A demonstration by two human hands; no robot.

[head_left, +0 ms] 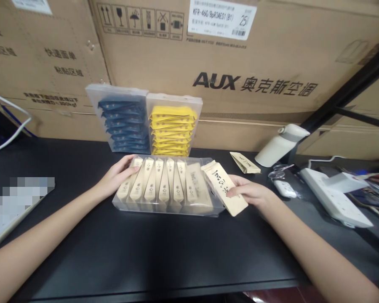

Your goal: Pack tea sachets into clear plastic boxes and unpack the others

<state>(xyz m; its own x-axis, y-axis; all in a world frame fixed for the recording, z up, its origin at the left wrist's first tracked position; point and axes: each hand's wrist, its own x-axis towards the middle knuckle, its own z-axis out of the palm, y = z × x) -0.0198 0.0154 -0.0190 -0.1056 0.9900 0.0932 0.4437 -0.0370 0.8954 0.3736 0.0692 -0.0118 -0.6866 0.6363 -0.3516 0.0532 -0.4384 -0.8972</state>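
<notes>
Presently I have both hands at work over the black table [151, 256]. With the left hand [121, 173] I am gripping the clear plastic box [122, 205] at its far left corner, the thumb laid over the edge. The box lies flat in the middle and holds a row of beige packets [150, 181], which lean alternately and carry small dark characters; I can read 心 on some. With the right hand [248, 189] I am grasping one loose packet [222, 185] between thumb and fingers, slanted at the box's right end; its black brush-like writing I cannot read surely. Another similar packet [244, 163] lies near the white bottle [279, 145]. Behind stand two clear cases, one with blue packets [126, 126], the other with yellow packets [173, 130], whose print is too small for me. At the back, the cardboard carton [154, 63] says AUX 奥克斯空调, and its white label [221, 19] gives KFR-46G/BpR3AES1(B1) and a large 25. On the left-hand cardboard I read 快递面单 and 粘贴区域.
</notes>
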